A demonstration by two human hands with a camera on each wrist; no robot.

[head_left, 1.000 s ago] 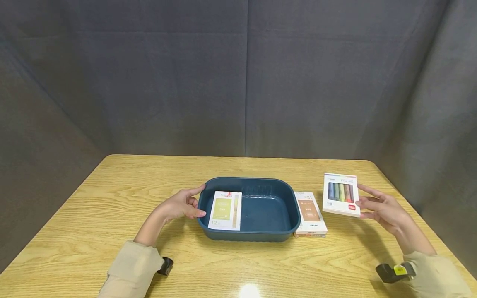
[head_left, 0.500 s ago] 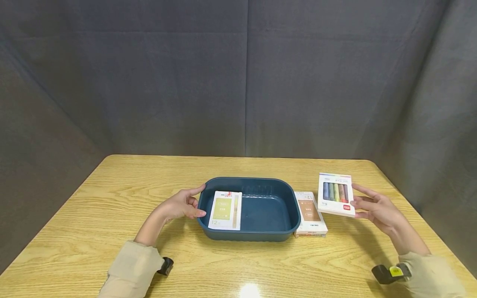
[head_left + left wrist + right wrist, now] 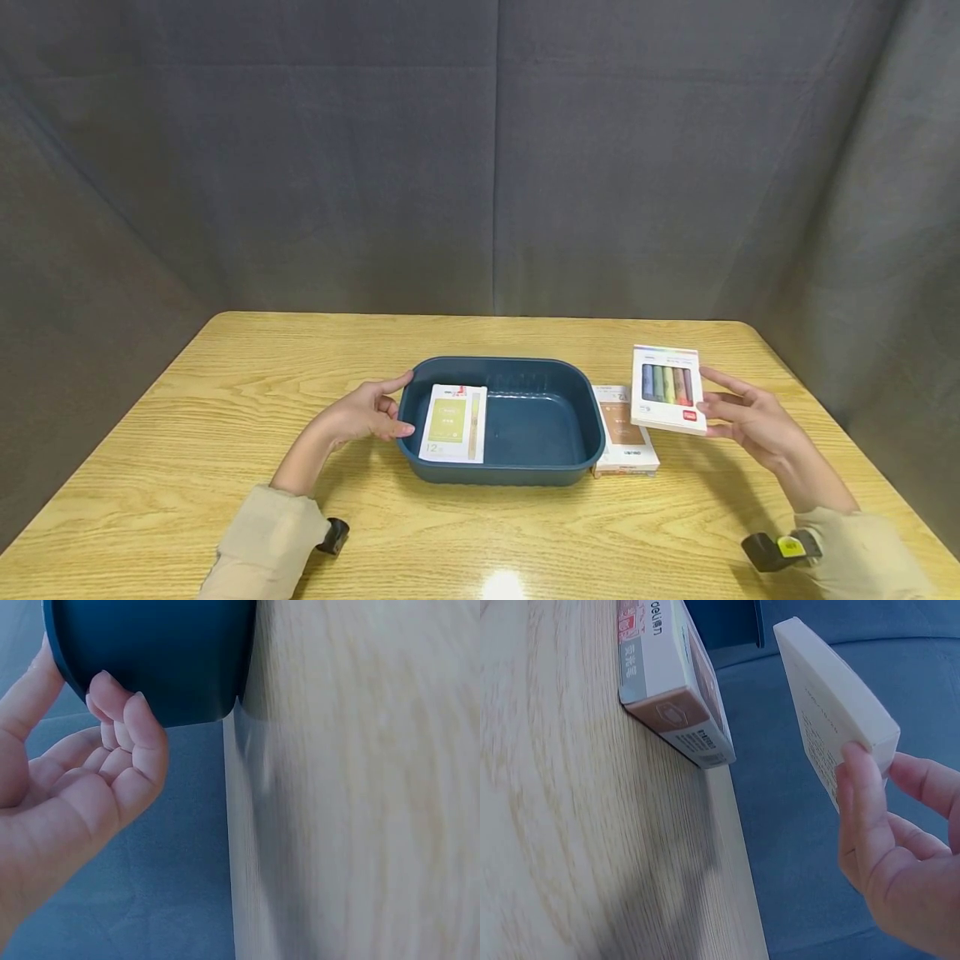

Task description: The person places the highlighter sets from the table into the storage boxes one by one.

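Note:
My right hand (image 3: 757, 417) pinches a white box of coloured markers (image 3: 667, 389) by its right edge. Through the box's front window show several sticks in blue, green, yellow and red. It hangs above the table, tilted, its lower left corner in front of a white and brown box (image 3: 626, 450). In the right wrist view, fingers (image 3: 866, 795) press the back of the marker box (image 3: 832, 690). My left hand (image 3: 367, 410) grips the left end of a dark blue bin (image 3: 502, 475), curled fingers (image 3: 142, 739) at its outer wall. A white and green box (image 3: 453, 423) lies inside the bin, at its left.
The white and brown box lies against the bin's right side on a wooden table (image 3: 465, 542). A dark grey curtain (image 3: 360, 183) stands behind and at both sides of the table. Black straps (image 3: 333, 536) sit at both wrists.
My right hand has carried the marker box to the left, so that it now overlaps the white and brown box in the head view. The left hand and the bin stay where they were.

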